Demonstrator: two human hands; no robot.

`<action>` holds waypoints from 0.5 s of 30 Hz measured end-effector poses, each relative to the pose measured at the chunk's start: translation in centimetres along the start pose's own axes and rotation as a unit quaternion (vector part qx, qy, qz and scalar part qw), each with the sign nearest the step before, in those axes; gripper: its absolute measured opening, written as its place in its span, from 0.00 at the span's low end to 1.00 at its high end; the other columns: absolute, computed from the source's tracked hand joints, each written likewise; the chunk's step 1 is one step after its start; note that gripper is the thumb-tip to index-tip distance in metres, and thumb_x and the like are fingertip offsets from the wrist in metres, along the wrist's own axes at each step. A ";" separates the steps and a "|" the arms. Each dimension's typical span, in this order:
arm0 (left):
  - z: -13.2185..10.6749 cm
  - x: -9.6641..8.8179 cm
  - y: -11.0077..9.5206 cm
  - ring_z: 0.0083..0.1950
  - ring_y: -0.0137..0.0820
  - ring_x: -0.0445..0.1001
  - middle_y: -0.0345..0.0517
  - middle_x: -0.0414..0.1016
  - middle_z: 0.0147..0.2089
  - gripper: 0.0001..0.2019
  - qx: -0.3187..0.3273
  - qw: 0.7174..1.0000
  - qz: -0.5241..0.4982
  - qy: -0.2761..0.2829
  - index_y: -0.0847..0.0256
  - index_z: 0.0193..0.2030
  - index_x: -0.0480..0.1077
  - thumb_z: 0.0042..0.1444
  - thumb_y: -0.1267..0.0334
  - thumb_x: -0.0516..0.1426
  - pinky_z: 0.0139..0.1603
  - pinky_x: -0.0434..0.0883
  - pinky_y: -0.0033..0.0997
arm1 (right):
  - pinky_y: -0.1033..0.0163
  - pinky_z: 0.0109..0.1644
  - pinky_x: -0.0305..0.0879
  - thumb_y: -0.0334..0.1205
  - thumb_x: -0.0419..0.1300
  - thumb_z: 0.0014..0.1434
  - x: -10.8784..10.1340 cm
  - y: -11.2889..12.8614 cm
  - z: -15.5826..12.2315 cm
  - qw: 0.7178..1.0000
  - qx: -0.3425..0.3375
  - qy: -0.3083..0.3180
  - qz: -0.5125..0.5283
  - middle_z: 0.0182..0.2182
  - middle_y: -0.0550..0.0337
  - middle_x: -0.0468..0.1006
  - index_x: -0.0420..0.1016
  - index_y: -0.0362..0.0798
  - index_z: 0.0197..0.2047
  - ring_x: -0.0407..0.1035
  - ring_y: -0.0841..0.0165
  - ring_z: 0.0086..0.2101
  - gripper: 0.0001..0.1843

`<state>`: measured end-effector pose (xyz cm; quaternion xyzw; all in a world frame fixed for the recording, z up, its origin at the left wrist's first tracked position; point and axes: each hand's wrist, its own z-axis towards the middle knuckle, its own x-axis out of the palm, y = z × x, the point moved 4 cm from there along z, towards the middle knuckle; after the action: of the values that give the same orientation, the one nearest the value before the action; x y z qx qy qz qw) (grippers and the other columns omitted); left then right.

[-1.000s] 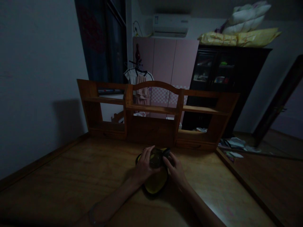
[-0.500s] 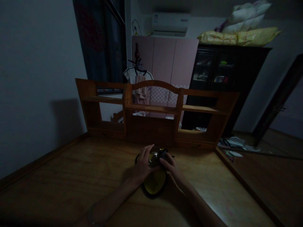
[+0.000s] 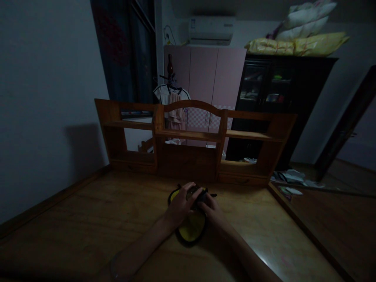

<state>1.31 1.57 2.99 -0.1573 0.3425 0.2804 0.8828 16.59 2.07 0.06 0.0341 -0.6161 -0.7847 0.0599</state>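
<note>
On the wooden table (image 3: 123, 211) lies a yellow piece with black edging (image 3: 191, 231), perhaps an opened pouch; its exact kind is too dim to tell. Above its middle is a small dark, partly shiny object (image 3: 201, 197), mostly covered by my fingers. My left hand (image 3: 180, 205) curls over it from the left, fingers bent across its top. From the right, my right hand (image 3: 212, 209) pinches its edge between thumb and fingers. A thin black end (image 3: 214, 195) sticks out beyond the right fingertips.
A wooden shelf unit (image 3: 188, 135) with open compartments and small drawers stands along the table's far edge. To the left rises a pale wall (image 3: 53, 98). A raised wooden rim (image 3: 293, 217) borders the table's right side.
My left hand's fingers have moved right and folded down over the dark object, covering its shiny part. More yellow shows at the upper left. My right hand stays almost where it was.
</note>
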 end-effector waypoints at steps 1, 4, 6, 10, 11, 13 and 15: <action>0.1 0.0 0.0 0.65 0.47 0.55 0.55 0.49 0.65 0.42 0.000 1.000 0.003 0.012 0.47 0.68 0.43 0.52 0.66 0.63 0.60 0.65 0.51 | 0.55 0.53 0.65 0.41 0.61 0.54 0.1 -0.2 0.2 1.000 -0.013 -0.001 -0.003 0.47 0.57 0.76 0.71 0.50 0.51 0.68 0.59 0.49 0.20; 0.4 0.1 -0.2 0.65 0.46 0.55 0.55 0.48 0.64 0.42 -0.002 0.999 -0.012 0.036 0.47 0.68 0.45 0.51 0.69 0.63 0.60 0.66 0.50 | 0.54 0.53 0.65 0.41 0.60 0.54 0.3 -0.6 0.6 0.999 -0.039 -0.007 -0.019 0.45 0.56 0.77 0.72 0.49 0.50 0.69 0.58 0.47 0.19; 0.6 0.1 -0.5 0.66 0.45 0.53 0.54 0.47 0.65 0.40 -0.003 0.998 -0.035 0.049 0.48 0.67 0.46 0.51 0.72 0.61 0.61 0.65 0.50 | 0.55 0.52 0.66 0.42 0.59 0.55 0.2 -0.7 0.8 0.998 -0.056 -0.023 -0.033 0.45 0.55 0.77 0.72 0.48 0.49 0.70 0.58 0.46 0.18; 0.8 0.1 -1.5 0.69 0.43 0.48 0.53 0.46 0.67 0.40 0.004 0.994 -0.091 0.067 0.51 0.67 0.47 0.50 0.76 0.57 0.65 0.58 0.51 | 0.57 0.49 0.67 0.41 0.56 0.59 -0.5 0.0 0.5 0.988 -0.111 -0.057 -0.094 0.44 0.54 0.77 0.71 0.47 0.49 0.71 0.60 0.45 0.15; 0.8 0.1 -1.7 0.69 0.43 0.47 0.52 0.46 0.67 0.41 0.007 0.992 -0.103 0.073 0.51 0.67 0.46 0.49 0.77 0.56 0.66 0.57 0.51 | 0.57 0.48 0.67 0.40 0.55 0.59 -0.7 0.2 0.3 0.981 -0.127 -0.067 -0.127 0.44 0.53 0.77 0.70 0.47 0.49 0.71 0.60 0.44 0.15; 0.8 0.2 -1.9 0.70 0.43 0.45 0.52 0.44 0.68 0.42 0.011 0.989 -0.122 0.088 0.52 0.68 0.45 0.47 0.79 0.55 0.67 0.56 0.51 | 0.59 0.44 0.68 0.39 0.54 0.61 -1.2 0.6 0.0 0.966 -0.149 -0.079 -0.195 0.42 0.53 0.77 0.70 0.47 0.50 0.72 0.61 0.41 0.14; 0.7 0.3 -1.9 0.70 0.43 0.45 0.52 0.42 0.70 0.42 0.015 0.985 -0.139 0.101 0.52 0.68 0.43 0.48 0.77 0.55 0.66 0.56 0.51 | 0.62 0.38 0.68 0.38 0.53 0.62 -1.5 1.0 -0.2 0.954 -0.156 -0.083 -0.243 0.37 0.54 0.78 0.70 0.47 0.47 0.73 0.62 0.35 0.12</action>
<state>3.04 0.52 3.45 -0.2180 0.4091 0.1327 0.8760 18.17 1.82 0.97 0.1078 -0.4622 -0.8617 -0.1796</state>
